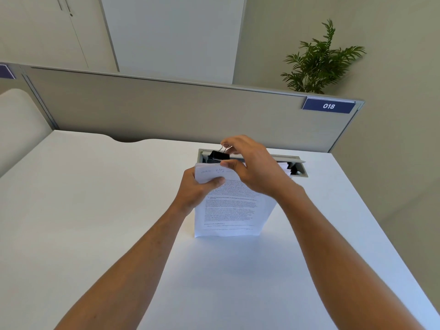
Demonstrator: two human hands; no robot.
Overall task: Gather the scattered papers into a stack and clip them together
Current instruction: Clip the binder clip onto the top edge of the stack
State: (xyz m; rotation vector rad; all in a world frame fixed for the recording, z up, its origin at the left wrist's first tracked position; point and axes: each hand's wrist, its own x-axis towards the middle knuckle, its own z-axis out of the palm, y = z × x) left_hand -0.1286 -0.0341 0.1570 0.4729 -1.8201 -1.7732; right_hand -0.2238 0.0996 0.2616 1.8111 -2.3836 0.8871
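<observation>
White tabletop (95, 222), divider panel (166, 108) behind w/ tag "018" (328, 106). Paper stack (228, 210) stands upright, bottom edge on tabletop, prob. to square the sheets. L hand (197, 190) clamped on stack's upper left, thumb across front, steadying it. R hand (250, 165) pinches wire handle of black binder clip (217, 155) at stack's top edge, thumb on the sheets. Clip looks seated or nearly; can't tell if fully on.

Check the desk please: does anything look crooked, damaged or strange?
Nothing stands out. The white printed paper stack stands upright on the white desk, left hand gripping it, right hand holding the black binder clip at its top edge.
</observation>
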